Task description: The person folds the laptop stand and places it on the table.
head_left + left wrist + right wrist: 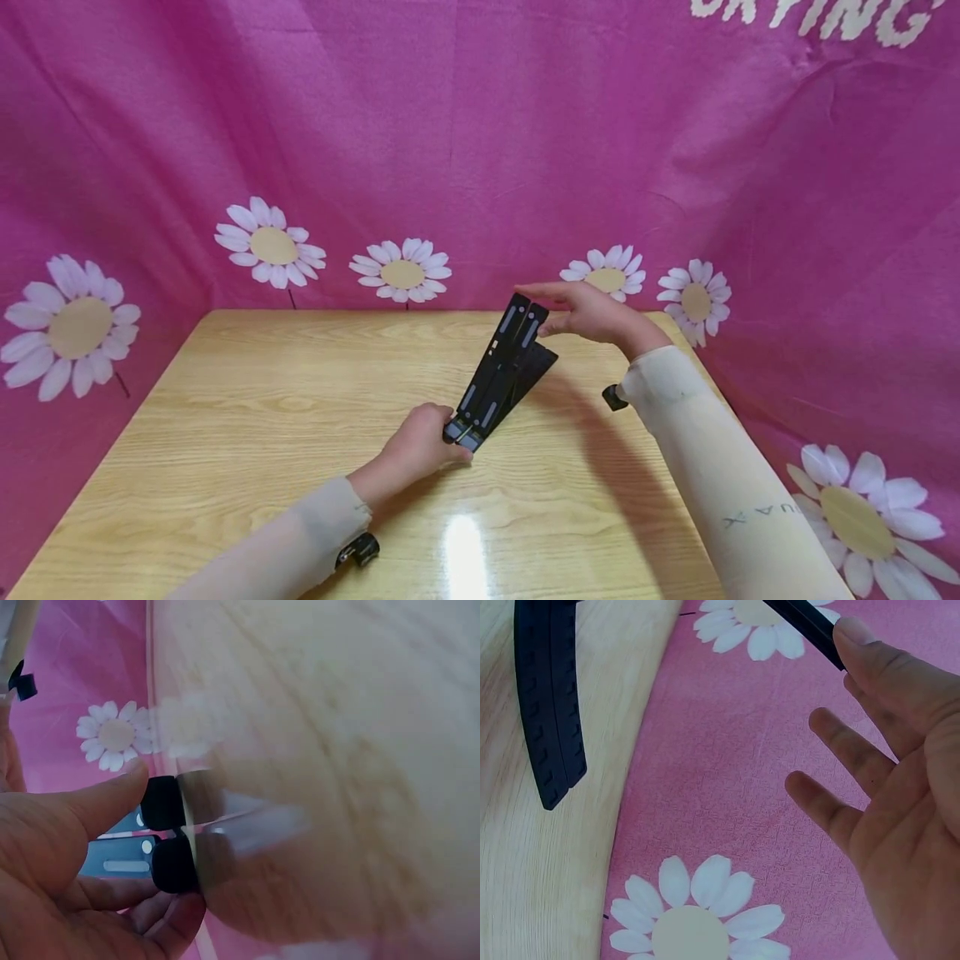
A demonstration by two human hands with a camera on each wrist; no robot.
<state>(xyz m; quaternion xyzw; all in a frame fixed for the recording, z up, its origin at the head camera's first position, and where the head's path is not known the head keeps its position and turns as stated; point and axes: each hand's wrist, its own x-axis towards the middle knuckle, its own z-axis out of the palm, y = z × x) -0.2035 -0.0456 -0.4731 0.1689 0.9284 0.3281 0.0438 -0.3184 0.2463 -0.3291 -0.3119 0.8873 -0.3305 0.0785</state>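
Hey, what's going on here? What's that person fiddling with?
A person is holding a black folding frame at a wooden table, in front of a pink flowered cloth. The left hand grips its near end, while the right hand pinches the far end of the upper pair of bars. A notched lower pair of bars slants away from it, so the frame stands partly open. Whether it touches the table is hard to tell.
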